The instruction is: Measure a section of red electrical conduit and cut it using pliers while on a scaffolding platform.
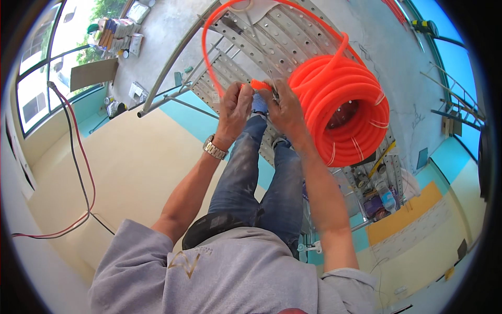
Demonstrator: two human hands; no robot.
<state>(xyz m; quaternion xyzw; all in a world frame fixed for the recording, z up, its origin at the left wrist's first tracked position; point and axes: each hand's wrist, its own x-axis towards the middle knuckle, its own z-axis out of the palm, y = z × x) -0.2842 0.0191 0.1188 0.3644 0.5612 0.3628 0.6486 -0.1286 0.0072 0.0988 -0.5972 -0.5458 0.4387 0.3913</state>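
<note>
In the middle of the head view my left hand is closed round an orange corrugated tube. That tube loops up and over to a large orange coil just right of my hands. A short orange piece sticks out from my right hand, whose fingers are closed on it. Whether it is the tube's end or a separate bit, I cannot tell. Something thin and metallic shows by the right fingers, too small to name. Both hands are close together, a small gap between them.
I stand on a perforated metal scaffold platform, with a rail along its left side. The coil, tied with pale strings, rests on it. A plastic bottle and other items lie below right. Red and black cables hang at left. Stacked bags lie far left.
</note>
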